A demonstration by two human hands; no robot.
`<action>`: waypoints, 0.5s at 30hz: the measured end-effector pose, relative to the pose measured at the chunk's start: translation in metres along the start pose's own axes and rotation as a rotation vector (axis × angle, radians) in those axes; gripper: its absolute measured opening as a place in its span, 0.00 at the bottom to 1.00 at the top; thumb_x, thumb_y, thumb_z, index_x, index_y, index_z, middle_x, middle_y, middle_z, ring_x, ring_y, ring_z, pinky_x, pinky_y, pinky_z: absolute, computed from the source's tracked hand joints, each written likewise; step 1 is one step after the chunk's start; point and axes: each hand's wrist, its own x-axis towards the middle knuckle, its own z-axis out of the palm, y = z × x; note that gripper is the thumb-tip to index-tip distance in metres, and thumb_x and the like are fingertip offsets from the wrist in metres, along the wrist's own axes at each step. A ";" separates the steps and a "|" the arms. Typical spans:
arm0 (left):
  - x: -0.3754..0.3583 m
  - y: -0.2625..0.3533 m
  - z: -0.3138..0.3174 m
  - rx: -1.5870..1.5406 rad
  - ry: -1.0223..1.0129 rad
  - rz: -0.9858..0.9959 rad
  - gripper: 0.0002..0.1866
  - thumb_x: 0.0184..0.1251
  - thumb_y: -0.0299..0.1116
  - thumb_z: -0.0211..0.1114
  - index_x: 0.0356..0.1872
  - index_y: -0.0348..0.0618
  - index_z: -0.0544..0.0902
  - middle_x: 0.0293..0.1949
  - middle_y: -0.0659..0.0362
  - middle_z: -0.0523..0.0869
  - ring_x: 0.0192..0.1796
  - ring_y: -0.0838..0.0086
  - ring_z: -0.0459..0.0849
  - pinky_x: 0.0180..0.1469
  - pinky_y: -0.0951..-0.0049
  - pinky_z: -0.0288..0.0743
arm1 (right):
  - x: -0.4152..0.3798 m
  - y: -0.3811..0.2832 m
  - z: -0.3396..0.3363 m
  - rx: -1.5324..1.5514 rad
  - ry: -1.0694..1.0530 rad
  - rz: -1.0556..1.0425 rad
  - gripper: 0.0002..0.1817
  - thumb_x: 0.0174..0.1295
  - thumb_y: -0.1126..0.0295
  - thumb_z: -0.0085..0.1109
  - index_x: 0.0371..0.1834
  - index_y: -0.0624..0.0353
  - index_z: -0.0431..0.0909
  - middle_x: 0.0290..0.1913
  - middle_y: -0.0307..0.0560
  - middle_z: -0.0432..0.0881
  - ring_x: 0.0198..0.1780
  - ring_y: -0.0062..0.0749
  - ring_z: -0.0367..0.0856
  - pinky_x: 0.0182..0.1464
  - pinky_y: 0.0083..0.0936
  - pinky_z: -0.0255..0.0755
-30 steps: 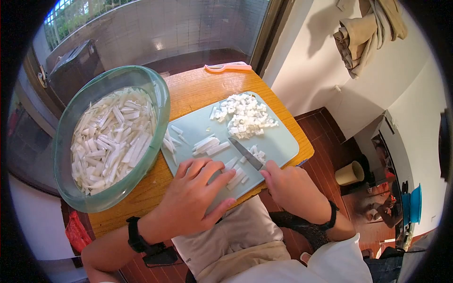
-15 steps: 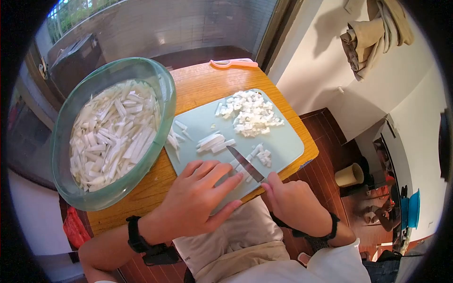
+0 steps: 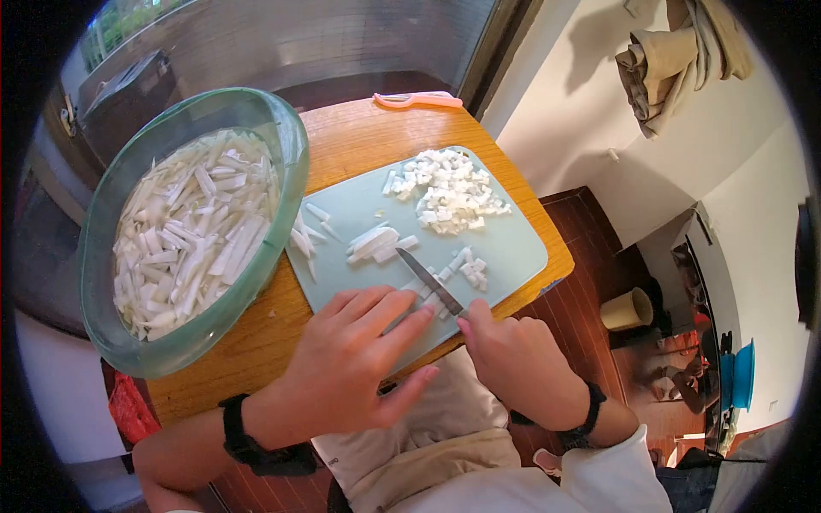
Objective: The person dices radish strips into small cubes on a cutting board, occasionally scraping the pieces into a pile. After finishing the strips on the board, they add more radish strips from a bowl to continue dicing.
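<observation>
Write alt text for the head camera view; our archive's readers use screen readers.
A right hand holds a knife over white vegetable strips pinned by the left hand on a pale green cutting board. Diced pieces are heaped at its far end; a green bowl of strips sits beside it.

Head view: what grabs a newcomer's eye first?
The large green glass bowl at left, heaped with white vegetable strips. Beside it on the round wooden table, a pale green cutting board carries a pile of white diced pieces at its far end. Nearer, the right hand works a steel knife while the left hand pins strips.
</observation>
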 end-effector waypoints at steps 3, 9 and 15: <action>0.000 0.001 0.000 0.017 0.009 0.010 0.31 0.69 0.44 0.79 0.70 0.41 0.87 0.65 0.46 0.87 0.68 0.48 0.86 0.71 0.50 0.80 | 0.003 0.003 -0.001 -0.023 0.010 -0.007 0.14 0.89 0.61 0.53 0.45 0.60 0.74 0.21 0.55 0.85 0.24 0.56 0.90 0.26 0.49 0.83; -0.001 -0.001 -0.001 0.032 0.032 0.016 0.29 0.69 0.43 0.79 0.67 0.40 0.88 0.63 0.46 0.88 0.65 0.48 0.88 0.69 0.51 0.83 | -0.002 0.022 0.002 -0.083 0.038 0.029 0.15 0.88 0.60 0.54 0.46 0.60 0.74 0.21 0.55 0.85 0.24 0.56 0.90 0.26 0.49 0.82; -0.002 -0.004 0.000 0.021 0.047 0.029 0.27 0.69 0.43 0.79 0.64 0.40 0.89 0.61 0.46 0.89 0.62 0.49 0.90 0.66 0.52 0.85 | -0.009 0.012 -0.005 0.013 0.036 0.031 0.14 0.88 0.60 0.55 0.47 0.60 0.73 0.19 0.54 0.83 0.22 0.58 0.87 0.25 0.51 0.81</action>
